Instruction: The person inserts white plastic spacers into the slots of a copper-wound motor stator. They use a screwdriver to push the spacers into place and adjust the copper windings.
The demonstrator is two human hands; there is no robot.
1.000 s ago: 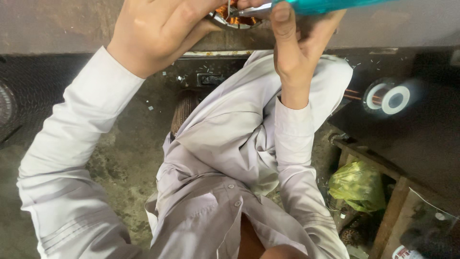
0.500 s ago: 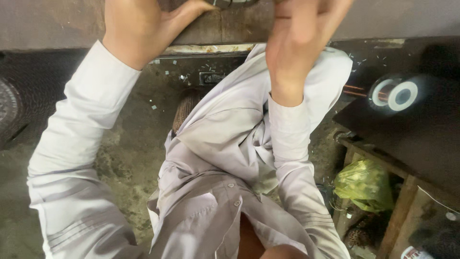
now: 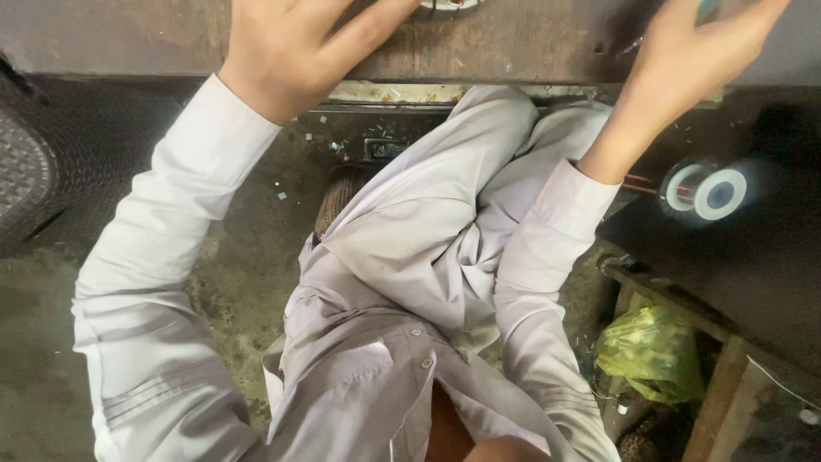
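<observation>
Two hands at the frame's top edge: left hand fingers spread by a round metal part; right hand blurred, grip unclear, by a teal tool.

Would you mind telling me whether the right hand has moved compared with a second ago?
Yes. The right hand has swung out to the right, away from the bent knee and toward the white spool.

I see pale grey-white shirt sleeves and matching light grey trousers, over a dull grey-brown floor. The bench edge is dark brown, and the mat is black with a diamond tread pattern. The spool is white with copper-red wire, and the bag is yellow-green.
</observation>
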